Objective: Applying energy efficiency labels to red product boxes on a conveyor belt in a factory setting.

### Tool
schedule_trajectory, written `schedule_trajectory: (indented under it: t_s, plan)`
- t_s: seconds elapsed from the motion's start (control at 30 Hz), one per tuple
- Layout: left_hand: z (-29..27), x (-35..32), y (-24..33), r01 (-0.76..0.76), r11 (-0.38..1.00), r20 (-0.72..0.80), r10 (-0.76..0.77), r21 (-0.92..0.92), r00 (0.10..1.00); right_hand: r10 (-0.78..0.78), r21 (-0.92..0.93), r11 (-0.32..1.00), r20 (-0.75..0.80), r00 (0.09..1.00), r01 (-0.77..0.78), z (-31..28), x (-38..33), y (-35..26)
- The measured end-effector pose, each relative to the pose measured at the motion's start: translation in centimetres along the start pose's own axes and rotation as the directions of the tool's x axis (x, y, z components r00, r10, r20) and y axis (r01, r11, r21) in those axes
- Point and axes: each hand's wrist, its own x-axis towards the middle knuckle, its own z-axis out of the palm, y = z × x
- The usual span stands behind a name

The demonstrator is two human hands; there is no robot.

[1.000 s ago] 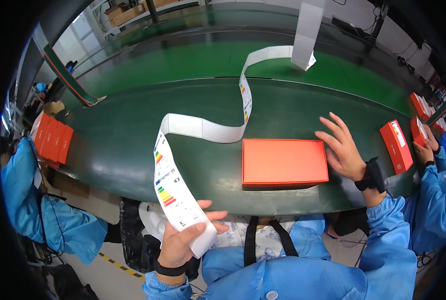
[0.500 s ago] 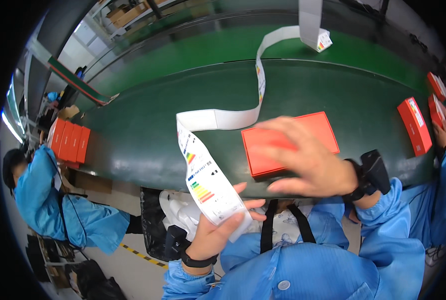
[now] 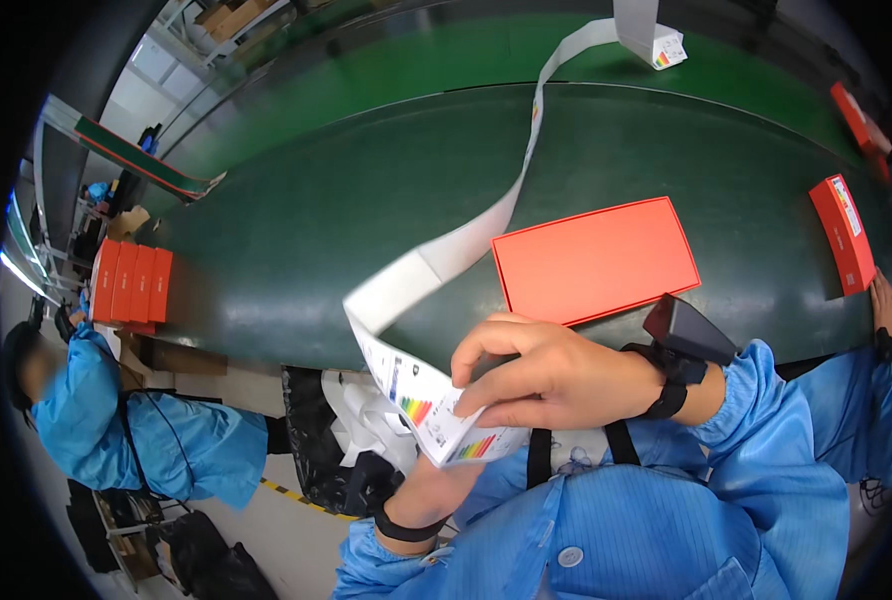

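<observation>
A long white label strip [image 3: 436, 256] runs down from the far side and bends over my left hand. Coloured bar charts are printed on its near labels. My left hand [image 3: 436, 492] is under the strip's near end, its fingers mostly hidden by the paper. Over that same end, my right hand [image 3: 556, 375] has its curled fingertips and thumb on a label, pinching at it. A flat red box [image 3: 596, 262] lies on the dark green belt [image 3: 296, 230] just beyond my right hand, its plain face up.
Red boxes [image 3: 131, 285] stand in a row at the left, near a person in blue [image 3: 156, 420]. At the right, another red box [image 3: 842, 235] stands upright beside a co-worker's hand [image 3: 883, 302]. A black bag [image 3: 311, 440] with white paper hangs below the belt's edge.
My right hand has come from above the red box down to the strip's near end. That end is now folded, and the strip is pulled straighter across the belt.
</observation>
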Motion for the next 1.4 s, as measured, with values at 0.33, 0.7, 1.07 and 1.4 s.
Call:
schedule_trajectory:
  t_s: [0.33, 0.7, 1.07, 1.4]
  plan:
    - [2.3, 3.7, 2.9, 0.017, 0.939, -0.27, -0.116, -0.343, 0.956, -0.393, -0.747, 0.613, -0.006, 0.92, 0.257, 0.8, -0.3, 0.7]
    - [-4.6, 6.0, 5.9, -0.163, 0.943, -0.375, 0.27, 0.291, 0.887, 0.186, 0.394, 0.918, -0.314, 0.931, -0.051, -8.7, 0.7, -5.3]
    - [-4.0, 7.9, 0.9, -0.223, 0.863, 0.043, 0.229, 0.453, 0.972, 0.575, -0.403, 0.781, 0.163, 0.802, -0.477, -9.6, 3.2, 0.1]
    - [-3.7, 8.1, 0.3, -0.234, 0.857, 0.047, 0.24, 0.459, 0.97, 0.6, -0.48, 0.745, 0.181, 0.779, -0.463, -9.5, 4.1, 1.2]
